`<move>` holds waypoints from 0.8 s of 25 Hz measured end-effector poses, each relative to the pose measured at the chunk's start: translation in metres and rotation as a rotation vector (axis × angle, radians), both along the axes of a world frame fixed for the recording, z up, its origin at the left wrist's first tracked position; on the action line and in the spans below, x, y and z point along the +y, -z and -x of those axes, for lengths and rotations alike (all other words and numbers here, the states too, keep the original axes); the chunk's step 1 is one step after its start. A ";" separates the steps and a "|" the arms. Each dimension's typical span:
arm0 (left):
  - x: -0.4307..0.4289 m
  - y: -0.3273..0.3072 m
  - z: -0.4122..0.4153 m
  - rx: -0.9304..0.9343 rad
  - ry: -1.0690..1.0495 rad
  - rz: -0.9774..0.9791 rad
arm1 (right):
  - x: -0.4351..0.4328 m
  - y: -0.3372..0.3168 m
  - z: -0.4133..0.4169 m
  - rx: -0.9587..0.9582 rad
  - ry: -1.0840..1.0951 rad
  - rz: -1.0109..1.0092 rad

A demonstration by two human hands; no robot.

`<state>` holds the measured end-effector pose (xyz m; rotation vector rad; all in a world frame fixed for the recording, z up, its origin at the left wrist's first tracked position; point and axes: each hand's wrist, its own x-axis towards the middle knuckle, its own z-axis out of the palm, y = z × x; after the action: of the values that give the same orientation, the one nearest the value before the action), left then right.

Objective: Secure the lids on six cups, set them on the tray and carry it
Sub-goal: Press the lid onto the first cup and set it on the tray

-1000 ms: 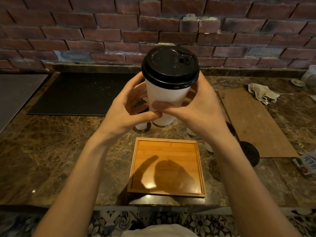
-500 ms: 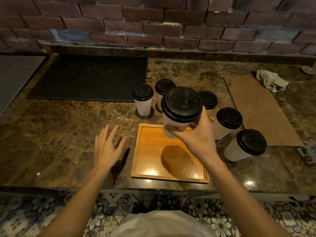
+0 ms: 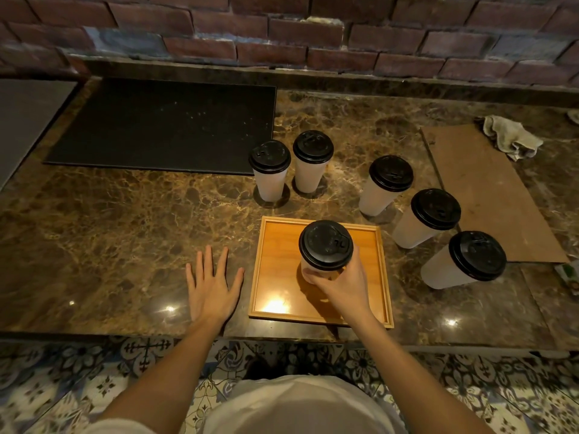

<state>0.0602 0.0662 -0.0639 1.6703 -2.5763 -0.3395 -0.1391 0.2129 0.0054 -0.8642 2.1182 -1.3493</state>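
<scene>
Two hands at a brown marble counter point(image 3: 125, 230): the left hand point(image 3: 213, 285) lies spread flat, the right hand point(image 3: 343, 288) grips a lidded cup point(image 3: 326, 245) over the wooden tray point(image 3: 275, 264). Five capped cups point(image 3: 269, 170) stand beyond, before a brick wall point(image 3: 282, 32).

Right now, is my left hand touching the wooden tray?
Apart. The head view shows the left hand spread open left of the tray, with a strip of bare counter visible between its thumb and the tray's rim.
</scene>
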 end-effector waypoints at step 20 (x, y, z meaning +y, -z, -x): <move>-0.004 0.002 0.004 0.027 -0.028 0.029 | -0.099 0.005 -0.002 -0.003 -0.110 0.002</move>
<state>0.0563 0.0622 -0.0659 1.6786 -2.5239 -0.3196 -0.1369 0.1136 0.0007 -0.9637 2.0360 -1.2963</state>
